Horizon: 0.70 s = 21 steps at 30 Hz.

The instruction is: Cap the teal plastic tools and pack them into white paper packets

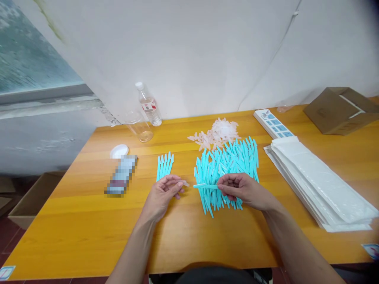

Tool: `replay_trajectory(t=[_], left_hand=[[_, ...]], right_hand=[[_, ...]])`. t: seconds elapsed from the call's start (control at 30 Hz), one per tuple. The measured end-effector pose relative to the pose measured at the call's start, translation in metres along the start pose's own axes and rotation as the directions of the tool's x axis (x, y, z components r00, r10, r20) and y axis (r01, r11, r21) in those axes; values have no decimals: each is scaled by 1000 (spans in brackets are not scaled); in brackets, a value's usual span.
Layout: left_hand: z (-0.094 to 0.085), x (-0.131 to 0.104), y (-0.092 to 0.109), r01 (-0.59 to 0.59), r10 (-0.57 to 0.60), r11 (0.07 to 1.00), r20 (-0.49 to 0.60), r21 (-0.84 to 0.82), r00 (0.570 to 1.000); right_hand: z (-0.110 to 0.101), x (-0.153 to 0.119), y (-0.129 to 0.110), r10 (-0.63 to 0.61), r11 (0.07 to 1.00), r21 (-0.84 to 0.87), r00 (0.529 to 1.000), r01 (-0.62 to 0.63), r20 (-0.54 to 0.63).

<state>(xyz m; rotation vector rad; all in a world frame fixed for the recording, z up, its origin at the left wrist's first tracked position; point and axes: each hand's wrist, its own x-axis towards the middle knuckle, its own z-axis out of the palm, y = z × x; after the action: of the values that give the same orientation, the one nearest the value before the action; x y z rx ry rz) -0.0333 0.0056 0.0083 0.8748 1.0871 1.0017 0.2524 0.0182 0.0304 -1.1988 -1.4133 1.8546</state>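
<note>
My right hand (237, 186) pinches the handle of a turquoise eyebrow razor (207, 186), its blade end pointing left. Between the thumb and fingers of my left hand (166, 193) is a small translucent blade cap (184, 183), a short gap away from the razor's tip. Beneath and behind my right hand spreads a large pile of turquoise razors (213, 167). Several more razors (165, 165) lie side by side in a neat row just beyond my left hand, which hides their lower ends. Loose pale caps (222, 132) are heaped behind the big pile.
Left on the wooden table (89, 221) are a phone-like blurred item (122, 175), a white lid (119, 151), a clear jar (144, 134) and a water bottle (150, 106). To the right lie white plastic packets (319, 181), labelled boxes or sheets (274, 124) and a cardboard box (340, 112).
</note>
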Motion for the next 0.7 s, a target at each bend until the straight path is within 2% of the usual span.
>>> replay_trajectory(t=[0.07,0.2,0.37,0.5,0.7], left_hand=[[-2,-2,-5,-36,37,999,-52,24,998],[1,-8,-9,-120,123,991,-67,52,990],[6,-13,-4,-355,360,902,26,246,932],[7,-14,-4,-398,388,868,94,297,917],[19,-14,-4,-408,396,838,110,363,911]], right_hand=[[0,1,0,4,1000,0,1000,-4,6],[-1,3,0,7,1000,-14,1000,-7,17],[-2,3,-1,18,999,-34,1000,-17,12],[-2,2,-2,12,999,-31,1000,-12,22],[1,3,-5,25,998,-66,999,-22,46]])
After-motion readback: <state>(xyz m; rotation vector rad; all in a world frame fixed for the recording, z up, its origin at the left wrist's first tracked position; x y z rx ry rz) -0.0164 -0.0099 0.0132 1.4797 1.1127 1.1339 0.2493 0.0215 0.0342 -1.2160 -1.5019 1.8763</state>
